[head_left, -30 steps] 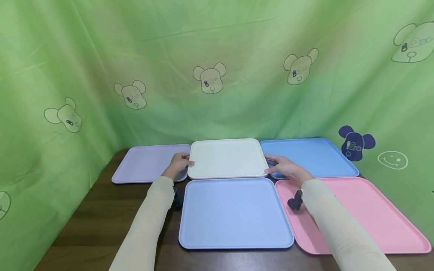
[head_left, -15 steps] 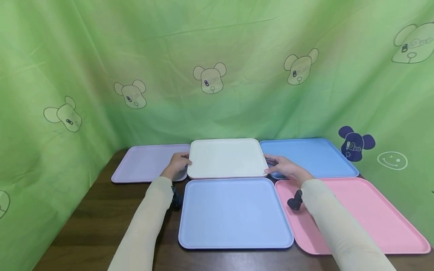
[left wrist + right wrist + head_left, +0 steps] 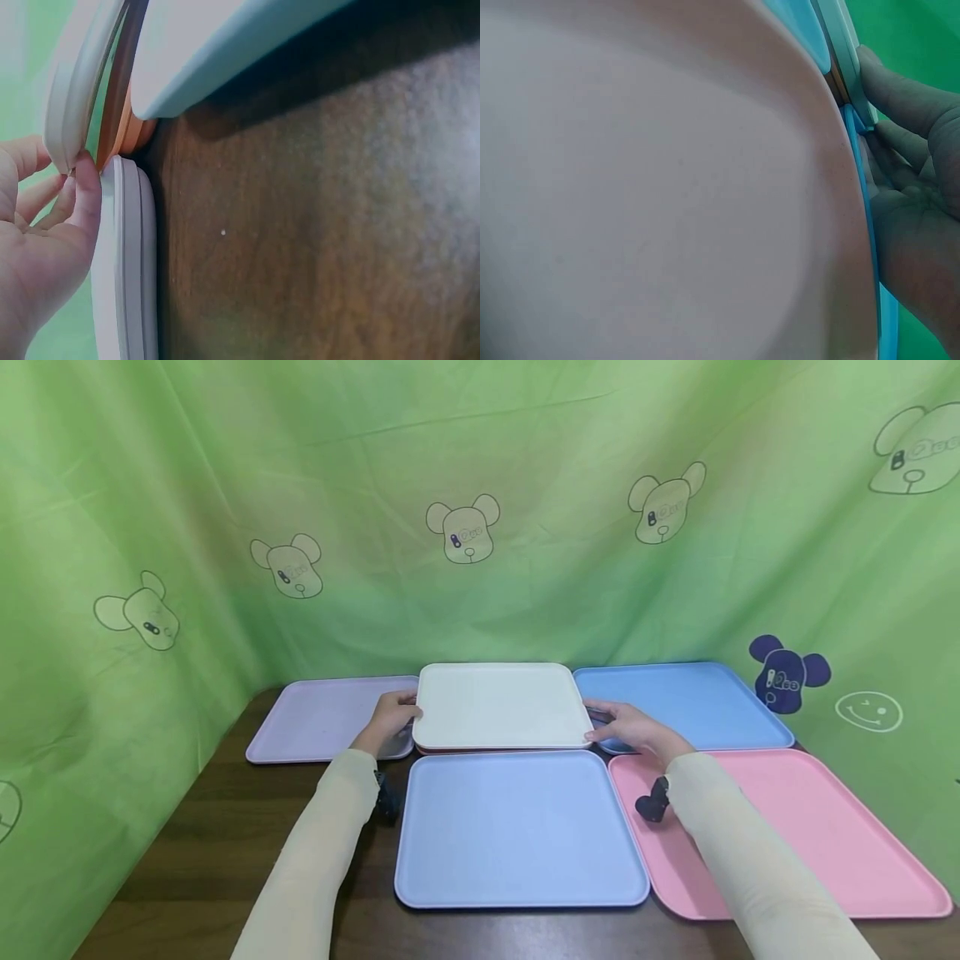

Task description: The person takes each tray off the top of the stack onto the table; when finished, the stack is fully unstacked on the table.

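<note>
A white tray (image 3: 504, 706) lies at the back middle in the head view, its left end raised over an orange tray (image 3: 120, 124) that shows under it in the left wrist view. My left hand (image 3: 392, 717) pinches the white tray's left rim between thumb and fingers. At the opposite rim, my right hand (image 3: 628, 727) grips with the thumb on the edge and the fingers below, as the right wrist view shows. A lilac tray (image 3: 330, 718) sits by the left hand. Behind the right hand is a blue tray (image 3: 682, 697).
A light blue tray (image 3: 521, 835) lies in front of the white one. The right forearm passes over a pink tray (image 3: 817, 835). Dark wooden table (image 3: 202, 852) shows at the left and front. A green curtain (image 3: 525, 452) hangs behind and at both sides.
The white tray's left end has risen and shifted slightly left with my left hand, and an orange-brown edge now shows beneath its front. My right hand stays at the right rim.
</note>
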### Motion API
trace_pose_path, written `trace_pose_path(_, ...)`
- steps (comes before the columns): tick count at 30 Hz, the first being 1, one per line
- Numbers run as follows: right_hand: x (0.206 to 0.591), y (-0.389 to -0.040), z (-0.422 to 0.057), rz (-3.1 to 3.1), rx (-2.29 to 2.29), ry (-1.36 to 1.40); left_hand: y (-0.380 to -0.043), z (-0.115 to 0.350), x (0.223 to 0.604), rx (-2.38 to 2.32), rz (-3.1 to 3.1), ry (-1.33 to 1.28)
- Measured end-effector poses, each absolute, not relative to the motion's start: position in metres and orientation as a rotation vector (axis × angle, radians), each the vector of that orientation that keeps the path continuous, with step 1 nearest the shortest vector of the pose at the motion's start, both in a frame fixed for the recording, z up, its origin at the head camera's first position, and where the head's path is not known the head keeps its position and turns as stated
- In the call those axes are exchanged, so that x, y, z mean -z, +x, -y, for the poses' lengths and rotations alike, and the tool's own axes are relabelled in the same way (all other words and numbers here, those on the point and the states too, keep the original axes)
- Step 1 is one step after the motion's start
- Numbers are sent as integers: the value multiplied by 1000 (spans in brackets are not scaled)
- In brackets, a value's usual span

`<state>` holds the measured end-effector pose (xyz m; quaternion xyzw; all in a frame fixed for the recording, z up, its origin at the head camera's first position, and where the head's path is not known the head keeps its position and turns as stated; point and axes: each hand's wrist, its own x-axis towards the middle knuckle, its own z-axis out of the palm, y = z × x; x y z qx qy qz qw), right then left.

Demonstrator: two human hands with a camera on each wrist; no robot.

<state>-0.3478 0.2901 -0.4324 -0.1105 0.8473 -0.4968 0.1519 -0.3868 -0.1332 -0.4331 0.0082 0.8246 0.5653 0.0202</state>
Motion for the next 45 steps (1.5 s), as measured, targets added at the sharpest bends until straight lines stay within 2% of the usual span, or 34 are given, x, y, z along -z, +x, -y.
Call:
trace_pose_path(9, 433, -348, -290, -2382, 1491, -324, -382, 129, 428, -1806, -2531, 25)
trace_pose_path(24, 433, -347, -291, -2415, 1470, -424, -371, 132, 419, -2048, -2371, -131)
trace_pose_path(45, 432, -345, -286, -2448, 1422, -404, -340, 210, 398, -2289, -2272, -207)
